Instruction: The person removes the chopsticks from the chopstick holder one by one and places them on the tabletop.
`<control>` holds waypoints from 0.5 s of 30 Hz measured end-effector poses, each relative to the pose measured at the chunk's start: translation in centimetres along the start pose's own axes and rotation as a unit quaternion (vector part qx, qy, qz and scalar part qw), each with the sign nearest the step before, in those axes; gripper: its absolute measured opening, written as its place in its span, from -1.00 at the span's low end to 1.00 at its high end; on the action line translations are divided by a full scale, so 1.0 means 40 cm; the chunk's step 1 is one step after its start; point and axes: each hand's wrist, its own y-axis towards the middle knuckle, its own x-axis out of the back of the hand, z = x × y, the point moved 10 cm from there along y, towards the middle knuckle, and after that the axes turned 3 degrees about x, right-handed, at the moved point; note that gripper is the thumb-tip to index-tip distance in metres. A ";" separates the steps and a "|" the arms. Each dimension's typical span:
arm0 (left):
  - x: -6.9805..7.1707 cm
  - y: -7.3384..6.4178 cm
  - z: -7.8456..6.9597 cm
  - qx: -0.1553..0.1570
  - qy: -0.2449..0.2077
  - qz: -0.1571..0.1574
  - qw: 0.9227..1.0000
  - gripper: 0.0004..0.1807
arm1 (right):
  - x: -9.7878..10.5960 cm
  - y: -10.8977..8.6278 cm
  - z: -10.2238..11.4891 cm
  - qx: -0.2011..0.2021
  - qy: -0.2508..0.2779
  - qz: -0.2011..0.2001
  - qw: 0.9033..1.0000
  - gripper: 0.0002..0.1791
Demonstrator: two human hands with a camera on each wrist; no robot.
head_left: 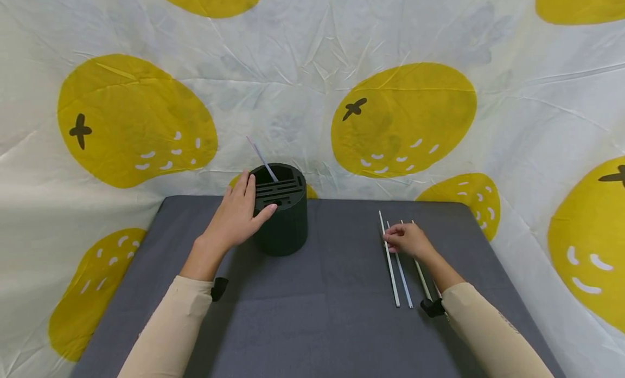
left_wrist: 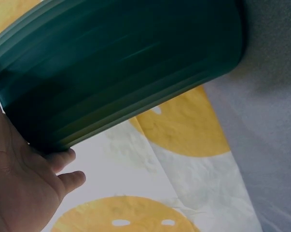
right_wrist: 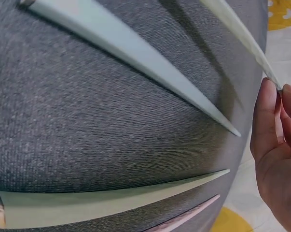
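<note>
Dark green container (head_left: 282, 231): near far edge of counter (head_left: 322, 334); left hand (head_left: 240, 212) spread against it. White stick (head_left: 391, 269): pinched in right hand (head_left: 410, 241), toward counter's right edge. Other sticks (head_left: 403, 280): beside it. Possible faults: stick swivelling, if pinch slackens; container tipping, if pushed.

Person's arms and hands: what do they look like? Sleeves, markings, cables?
Left arm: plain beige long fabric sleeve, small black piece at the wrist. Right arm: matching beige sleeve with faint dark marks near one edge, and another small black wrist piece. Left hand and right hand ungloved. No cables visible.
</note>
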 end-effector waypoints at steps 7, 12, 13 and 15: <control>-0.003 0.002 0.001 0.004 0.002 0.007 1.000 0.15 | -0.012 0.004 -0.025 -0.021 0.016 -0.001 1.000 -0.71; -0.001 0.003 0.000 0.004 0.002 0.006 1.000 0.15 | -0.019 0.001 -0.022 -0.023 0.010 -0.008 1.000 -0.72; -0.001 0.003 0.001 0.004 0.001 0.006 1.000 0.15 | -0.019 0.001 -0.020 -0.022 0.005 -0.010 1.000 -0.73; -0.001 0.003 0.001 0.004 -0.001 0.006 1.000 0.15 | -0.022 0.000 -0.016 -0.019 -0.006 -0.012 1.000 -0.74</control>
